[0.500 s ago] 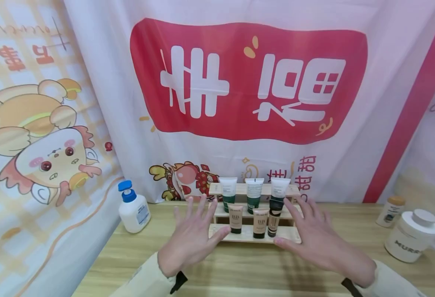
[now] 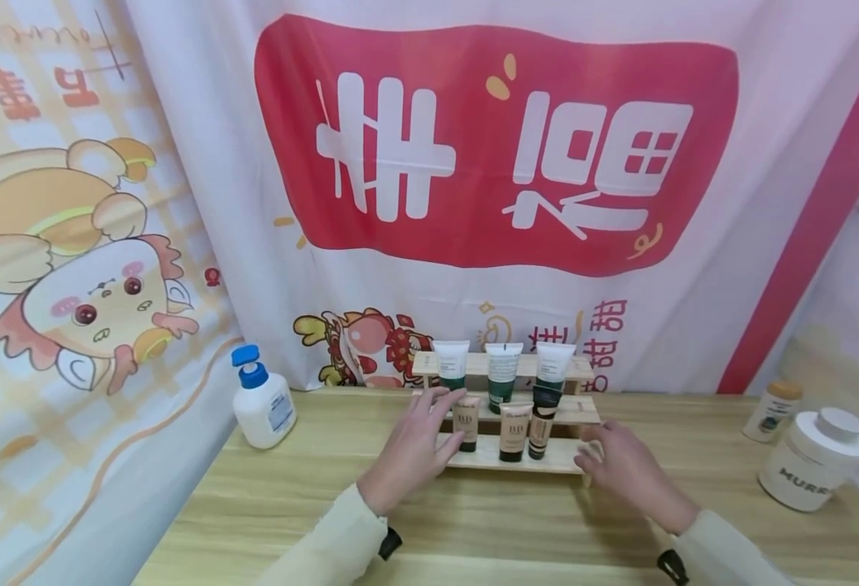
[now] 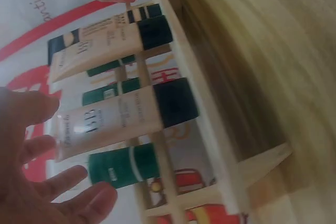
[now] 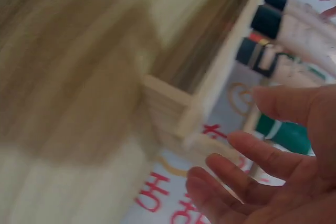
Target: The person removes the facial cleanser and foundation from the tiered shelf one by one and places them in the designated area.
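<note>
Fingers loose and holding nothing, a person's left hand (image 2: 416, 435) and right hand (image 2: 628, 465) flank a wooden rack (image 2: 579, 408) at nine and four o'clock on the tabletop (image 2: 517, 521). Its stepped tiers apparently keep the green-capped tubes (image 2: 502, 376) visible above the beige tubes (image 2: 513, 433) at six o'clock. From overhead, the left hand masks the rack's eight-o'clock corner; blur leaves any contact uncertain.

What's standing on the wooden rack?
Lowest tier: two beige BB tubes and a slim dark-topped tube. Behind them: three white-and-green tubes; in the head view, front tubes and the left hand hide the outer two's bases.
</note>
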{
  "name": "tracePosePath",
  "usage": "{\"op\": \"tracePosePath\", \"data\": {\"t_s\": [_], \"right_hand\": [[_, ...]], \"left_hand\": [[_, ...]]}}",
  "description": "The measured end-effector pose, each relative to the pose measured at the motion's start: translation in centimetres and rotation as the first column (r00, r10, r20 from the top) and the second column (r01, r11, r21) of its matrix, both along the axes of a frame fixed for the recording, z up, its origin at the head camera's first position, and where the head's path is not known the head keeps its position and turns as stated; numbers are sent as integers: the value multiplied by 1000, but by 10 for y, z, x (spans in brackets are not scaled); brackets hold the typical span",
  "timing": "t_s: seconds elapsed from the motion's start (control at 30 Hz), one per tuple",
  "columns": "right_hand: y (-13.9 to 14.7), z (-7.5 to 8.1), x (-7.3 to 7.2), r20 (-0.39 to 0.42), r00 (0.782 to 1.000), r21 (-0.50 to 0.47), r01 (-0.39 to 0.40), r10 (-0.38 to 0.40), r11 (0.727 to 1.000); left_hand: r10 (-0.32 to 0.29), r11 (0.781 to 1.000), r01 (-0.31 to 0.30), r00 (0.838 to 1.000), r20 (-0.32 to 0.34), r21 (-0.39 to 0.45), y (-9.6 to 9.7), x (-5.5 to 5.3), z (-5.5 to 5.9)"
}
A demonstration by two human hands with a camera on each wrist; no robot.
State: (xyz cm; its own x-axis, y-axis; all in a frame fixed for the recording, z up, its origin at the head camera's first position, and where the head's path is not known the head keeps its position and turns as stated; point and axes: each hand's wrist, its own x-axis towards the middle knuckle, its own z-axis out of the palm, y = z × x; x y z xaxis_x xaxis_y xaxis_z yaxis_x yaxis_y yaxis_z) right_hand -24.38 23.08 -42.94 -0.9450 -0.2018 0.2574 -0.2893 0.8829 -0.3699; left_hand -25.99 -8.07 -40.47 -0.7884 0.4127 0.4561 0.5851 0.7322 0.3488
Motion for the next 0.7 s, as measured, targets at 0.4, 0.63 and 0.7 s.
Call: {"op": "tracePosePath", "data": {"t_s": [0.4, 0.63, 0.7], "right_hand": [[2, -23, -17, 52, 996, -71, 71, -67, 995], [1, -24, -15, 67, 995, -88, 77, -72, 993], [3, -25, -15, 64, 995, -94, 79, -73, 992]], "left_hand": [[3, 981, -8, 1000, 28, 194, 12, -16, -22], [53, 955, -53, 999, 11, 293, -17, -16, -18], [87, 947, -85, 996, 5, 309, -32, -19, -12]]}}
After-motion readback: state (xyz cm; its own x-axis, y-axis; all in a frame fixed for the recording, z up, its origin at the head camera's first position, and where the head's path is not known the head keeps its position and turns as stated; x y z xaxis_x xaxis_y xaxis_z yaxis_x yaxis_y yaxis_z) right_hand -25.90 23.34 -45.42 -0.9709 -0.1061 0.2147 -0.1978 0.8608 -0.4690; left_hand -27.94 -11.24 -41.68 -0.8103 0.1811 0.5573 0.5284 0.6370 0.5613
